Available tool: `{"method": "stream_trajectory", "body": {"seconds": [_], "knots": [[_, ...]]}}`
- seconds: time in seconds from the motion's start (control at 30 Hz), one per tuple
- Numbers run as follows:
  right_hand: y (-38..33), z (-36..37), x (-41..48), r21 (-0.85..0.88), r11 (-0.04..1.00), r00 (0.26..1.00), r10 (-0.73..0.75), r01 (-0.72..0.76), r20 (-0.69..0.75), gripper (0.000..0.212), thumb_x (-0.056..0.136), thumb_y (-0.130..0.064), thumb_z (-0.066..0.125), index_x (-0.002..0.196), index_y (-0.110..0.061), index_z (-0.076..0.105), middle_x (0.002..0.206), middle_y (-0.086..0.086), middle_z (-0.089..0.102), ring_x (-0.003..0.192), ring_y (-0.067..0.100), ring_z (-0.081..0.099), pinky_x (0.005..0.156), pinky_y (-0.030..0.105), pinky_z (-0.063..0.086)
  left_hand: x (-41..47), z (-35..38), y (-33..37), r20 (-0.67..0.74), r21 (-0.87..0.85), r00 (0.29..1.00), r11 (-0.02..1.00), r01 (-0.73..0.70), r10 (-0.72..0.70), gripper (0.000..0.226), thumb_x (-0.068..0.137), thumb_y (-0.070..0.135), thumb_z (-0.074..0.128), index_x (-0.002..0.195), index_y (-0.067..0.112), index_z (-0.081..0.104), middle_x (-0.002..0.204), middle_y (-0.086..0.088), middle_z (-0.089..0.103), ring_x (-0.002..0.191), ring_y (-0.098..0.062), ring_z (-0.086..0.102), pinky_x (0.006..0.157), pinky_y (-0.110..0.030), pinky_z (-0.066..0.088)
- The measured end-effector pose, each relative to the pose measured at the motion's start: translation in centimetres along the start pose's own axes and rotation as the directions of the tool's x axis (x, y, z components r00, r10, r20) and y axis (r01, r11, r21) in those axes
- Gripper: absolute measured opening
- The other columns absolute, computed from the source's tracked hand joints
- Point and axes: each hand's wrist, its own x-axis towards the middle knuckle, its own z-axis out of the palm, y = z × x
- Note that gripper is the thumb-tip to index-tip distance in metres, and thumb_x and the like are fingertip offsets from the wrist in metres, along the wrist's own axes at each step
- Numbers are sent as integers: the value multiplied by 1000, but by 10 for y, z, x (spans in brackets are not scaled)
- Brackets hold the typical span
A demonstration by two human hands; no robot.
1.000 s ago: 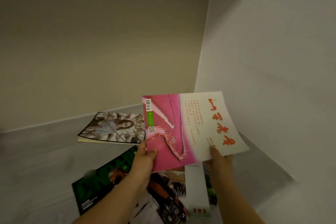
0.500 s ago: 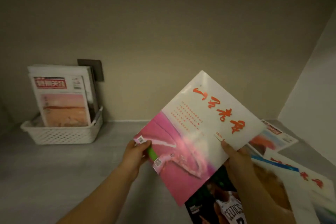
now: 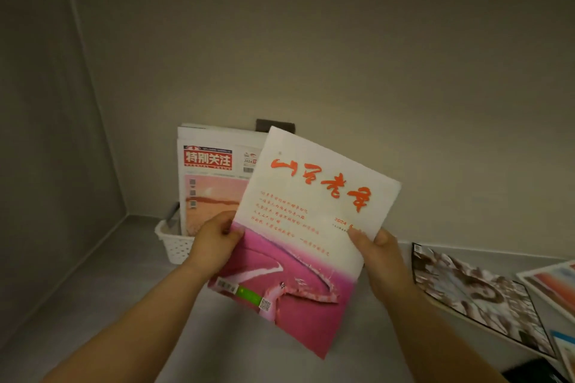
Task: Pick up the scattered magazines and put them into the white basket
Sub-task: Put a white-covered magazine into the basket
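Head view: the pink-and-white magazine (image 3: 306, 246) is pinched at opposite edges by the left hand (image 3: 214, 242) and the right hand (image 3: 381, 258); thin, light and floppy, it is judged best held by both edges

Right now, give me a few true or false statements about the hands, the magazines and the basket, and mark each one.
1. The left hand and right hand both hold the pink and white magazine. True.
2. The white basket is empty. False: a red-titled magazine stands upright in it.
3. The pink and white magazine lies inside the white basket. False: the hands hold it up in front of it.
4. A patterned magazine lies flat on the grey surface to the right. True.
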Motion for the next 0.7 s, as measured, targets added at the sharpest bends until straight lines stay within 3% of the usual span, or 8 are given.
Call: {"method": "stream_trajectory", "body": {"seconds": [0.1, 0.17, 0.3, 0.4, 0.5, 0.63, 0.7], "knots": [[-12, 43, 24, -79, 995, 998, -58, 57, -6, 17, 87, -5, 51, 92, -19, 59, 87, -4, 63, 72, 5, 60, 58, 18, 47, 24, -25, -8, -119, -17, 992, 999, 45, -47, 27, 88, 7, 47, 113, 7, 57, 120, -14, 60, 108, -30, 52, 90, -35, 38], [-22, 69, 41, -130, 987, 995, -100, 97, -17, 20, 87, -5, 51, 104, -11, 59, 93, -1, 60, 74, 10, 59, 59, 17, 47, 40, -41, -11, -181, -53, 981, 997, 53, -61, 26, 87, 9, 50, 112, 8, 57, 120, -15, 61, 102, -27, 53, 88, -37, 40], [-37, 114, 73, -158, 978, 990, -143, 139, -10, 28, 88, -4, 49, 115, -4, 56, 98, 1, 57, 89, 18, 57, 70, 27, 47, 71, -70, -15, -286, -164, 955, 986, 31, -78, 21, 85, 11, 54, 104, 6, 61, 111, -16, 64, 88, -21, 54, 79, -33, 44], [-41, 141, 96, -173, 971, 986, -168, 167, 8, 27, 88, -6, 49, 114, -4, 57, 97, 0, 57, 88, 17, 56, 64, 20, 47, 90, -85, -23, -334, -189, 938, 982, 31, -94, 20, 85, 15, 54, 102, 6, 62, 106, -14, 65, 84, -21, 55, 65, -26, 46], [-33, 160, 114, -183, 973, 990, -136, 139, 32, 28, 89, -7, 48, 116, -5, 55, 101, 3, 58, 84, 14, 56, 56, 14, 44, 102, -90, -36, -339, -140, 935, 988, 57, -102, 20, 86, 14, 54, 103, 5, 61, 105, -13, 65, 79, -16, 52, 52, -15, 36], [-9, 173, 128, -220, 973, 997, -59, 66, 39, 29, 90, -8, 49, 118, -5, 54, 117, 14, 61, 81, 15, 57, 56, 16, 47, 114, -85, -62, -324, -97, 930, 984, 150, -173, 17, 85, 12, 55, 99, 6, 61, 110, -16, 65, 90, -26, 57, 67, -26, 43], [4, 175, 131, -255, 966, 999, -29, 36, 33, 27, 89, -10, 50, 116, -7, 56, 117, 14, 62, 73, 12, 57, 52, 14, 48, 118, -80, -76, -311, -83, 928, 979, 187, -204, 14, 84, 11, 56, 97, 6, 60, 109, -17, 65, 86, -26, 56, 67, -30, 43]]}}
